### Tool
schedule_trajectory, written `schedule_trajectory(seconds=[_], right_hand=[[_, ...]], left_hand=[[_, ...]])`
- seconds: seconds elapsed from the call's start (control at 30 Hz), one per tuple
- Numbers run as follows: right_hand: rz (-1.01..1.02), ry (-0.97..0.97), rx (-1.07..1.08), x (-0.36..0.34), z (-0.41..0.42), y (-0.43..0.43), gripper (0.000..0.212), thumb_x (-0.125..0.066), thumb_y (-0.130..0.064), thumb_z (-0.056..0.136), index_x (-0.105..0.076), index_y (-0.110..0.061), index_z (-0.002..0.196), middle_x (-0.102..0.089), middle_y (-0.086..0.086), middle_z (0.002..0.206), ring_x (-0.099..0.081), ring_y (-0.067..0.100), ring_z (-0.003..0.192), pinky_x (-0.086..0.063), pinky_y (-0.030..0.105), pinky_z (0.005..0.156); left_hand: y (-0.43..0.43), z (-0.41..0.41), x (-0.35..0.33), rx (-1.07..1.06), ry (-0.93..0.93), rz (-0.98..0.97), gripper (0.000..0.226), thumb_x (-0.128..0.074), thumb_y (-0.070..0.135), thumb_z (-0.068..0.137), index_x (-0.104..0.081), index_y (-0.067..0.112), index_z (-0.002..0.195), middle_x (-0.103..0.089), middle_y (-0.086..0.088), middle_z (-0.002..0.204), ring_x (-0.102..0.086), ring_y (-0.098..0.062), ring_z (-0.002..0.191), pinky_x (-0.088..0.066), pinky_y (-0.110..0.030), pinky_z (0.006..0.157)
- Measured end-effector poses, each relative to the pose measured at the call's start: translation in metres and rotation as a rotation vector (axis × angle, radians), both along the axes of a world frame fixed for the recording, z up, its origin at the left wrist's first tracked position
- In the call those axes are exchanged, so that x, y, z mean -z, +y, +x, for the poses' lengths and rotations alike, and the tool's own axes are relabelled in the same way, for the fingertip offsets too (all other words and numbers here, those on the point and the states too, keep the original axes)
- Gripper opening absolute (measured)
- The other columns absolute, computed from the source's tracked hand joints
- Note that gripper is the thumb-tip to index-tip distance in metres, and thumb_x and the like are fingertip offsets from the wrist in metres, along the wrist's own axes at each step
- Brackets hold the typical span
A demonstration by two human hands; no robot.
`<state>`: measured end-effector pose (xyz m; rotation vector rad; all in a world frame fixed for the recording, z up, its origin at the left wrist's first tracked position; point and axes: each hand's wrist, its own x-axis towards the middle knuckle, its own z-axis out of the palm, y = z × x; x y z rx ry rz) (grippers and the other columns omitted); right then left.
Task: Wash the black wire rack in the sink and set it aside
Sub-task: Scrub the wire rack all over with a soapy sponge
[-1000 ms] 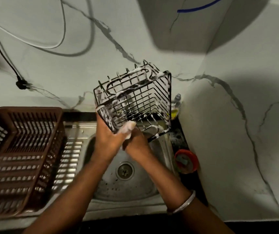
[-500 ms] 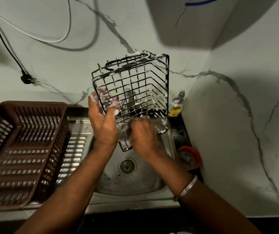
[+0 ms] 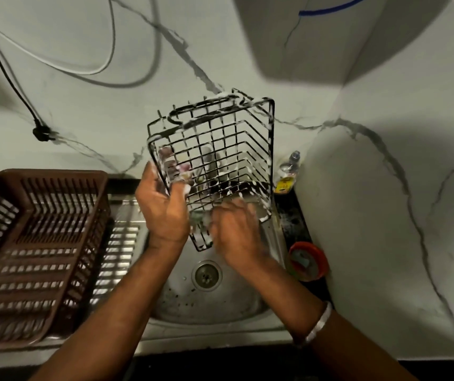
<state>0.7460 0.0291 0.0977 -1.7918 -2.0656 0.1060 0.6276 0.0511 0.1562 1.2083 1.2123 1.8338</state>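
One left hand, one right hand, one black wire rack. Left of the grip, one brown dish basket; right, one bottle, one red tub; below, one sink.

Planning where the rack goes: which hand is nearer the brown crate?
Left. Left hand grips the rack beside the crate; right hand lies farther right.

Left forearm and right forearm are both showing bare, coming in from the bottom edge. On the right wrist the person is wearing a thin pale-silver metal bangle, rounded and catching light. Left hand: white soap foam is clinging to the thumb tip and fingertips. Right hand is showing motion-blurred; finger detail is not resolving.
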Motion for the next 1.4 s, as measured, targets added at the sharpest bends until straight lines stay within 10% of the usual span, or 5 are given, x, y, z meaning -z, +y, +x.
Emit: schedule_trajectory(seconds=[0.5, 0.67, 1.0, 1.2, 1.4], right_hand=[[0.061, 0.081, 0.092, 0.004, 0.009, -0.010, 0.015, -0.065, -0.017, 0.096, -0.074, -0.013, 0.107, -0.071, 0.003, 0.105, -0.060, 0.019, 0.099, -0.046, 0.029, 0.084], [-0.061, 0.058, -0.005, 0.001, -0.010, -0.002, 0.024, -0.082, -0.009, 0.081, -0.073, -0.009, 0.103, -0.068, 0.010, 0.106, -0.062, 0.026, 0.102, -0.054, 0.038, 0.085], [0.009, -0.060, 0.187, 0.000, 0.008, 0.009, 0.023, -0.076, -0.007, 0.087, -0.070, -0.015, 0.108, -0.067, 0.003, 0.102, -0.065, 0.017, 0.086, -0.051, 0.027, 0.069], [-0.030, -0.087, 0.138, 0.003, 0.009, 0.015, 0.018, -0.070, -0.007, 0.092, -0.070, -0.013, 0.109, -0.068, 0.006, 0.105, -0.067, 0.019, 0.088, -0.050, 0.026, 0.070], [-0.082, -0.155, 0.115, -0.002, 0.006, 0.018, 0.019, -0.069, -0.008, 0.092, -0.068, -0.013, 0.110, -0.067, 0.008, 0.107, -0.068, 0.023, 0.092, -0.040, 0.028, 0.067]], left_hand=[[0.003, 0.005, 0.017, -0.032, 0.038, 0.007, 0.040, -0.060, -0.002, 0.094, -0.061, -0.010, 0.133, -0.070, -0.028, 0.121, -0.068, 0.000, 0.103, -0.053, -0.016, 0.089], [0.004, 0.011, 0.014, -0.012, 0.083, 0.009, 0.043, -0.063, 0.007, 0.094, -0.062, -0.005, 0.136, -0.072, -0.023, 0.124, -0.070, -0.022, 0.115, -0.058, -0.035, 0.100], [-0.002, 0.008, 0.013, -0.051, 0.133, 0.038, 0.025, -0.063, 0.006, 0.096, -0.063, 0.022, 0.116, -0.065, 0.010, 0.096, -0.064, 0.009, 0.088, -0.049, -0.008, 0.079], [-0.008, 0.011, 0.005, 0.001, 0.171, -0.001, 0.042, -0.060, 0.036, 0.087, -0.059, 0.028, 0.129, -0.068, 0.029, 0.112, -0.065, 0.005, 0.108, -0.056, -0.029, 0.098], [-0.006, 0.011, 0.002, -0.012, 0.184, -0.026, 0.053, -0.059, 0.037, 0.084, -0.063, 0.009, 0.129, -0.071, -0.007, 0.112, -0.069, -0.020, 0.104, -0.059, -0.050, 0.093]])
